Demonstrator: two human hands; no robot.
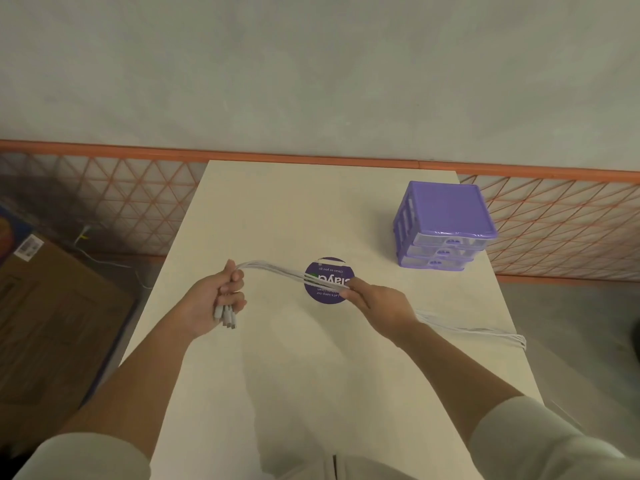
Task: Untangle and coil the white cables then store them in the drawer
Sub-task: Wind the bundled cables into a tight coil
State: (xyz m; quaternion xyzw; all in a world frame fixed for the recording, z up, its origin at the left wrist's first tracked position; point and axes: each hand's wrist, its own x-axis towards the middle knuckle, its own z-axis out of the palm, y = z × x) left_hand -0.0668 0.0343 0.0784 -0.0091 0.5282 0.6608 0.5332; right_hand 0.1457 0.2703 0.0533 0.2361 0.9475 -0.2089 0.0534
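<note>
Left hand (221,299): closed in a fist round the plug ends of the white cables (294,273), with the connectors (227,315) poking out below the palm.

Right hand (377,299): fingers pinched shut on the same bunch further along, so the strands run pretty straight between the two hands.

Cables: held just above the table (311,209), crossing over a round purple sticker (325,289). The slack trails from the right hand off toward 4 o'clock and loops at the table's right edge.

Drawer unit (445,226): small purple one at about 1 o'clock from the hands, well apart from them, all three drawers look shut.

Handling: I'd guess these are light, thin and floppy, a bit slick too, so they'll slip and spring back open if you let go mid-coil. Best bet is keeping the plug ends bunched in one hand as the anchor and feeding loops in with the other.

Progress: looks mostly combed out, not coiled yet, nothing stored.

Further out: orange mesh fence (104,202) behind the table, cardboard box (52,306) on the floor at 9 o'clock.
</note>
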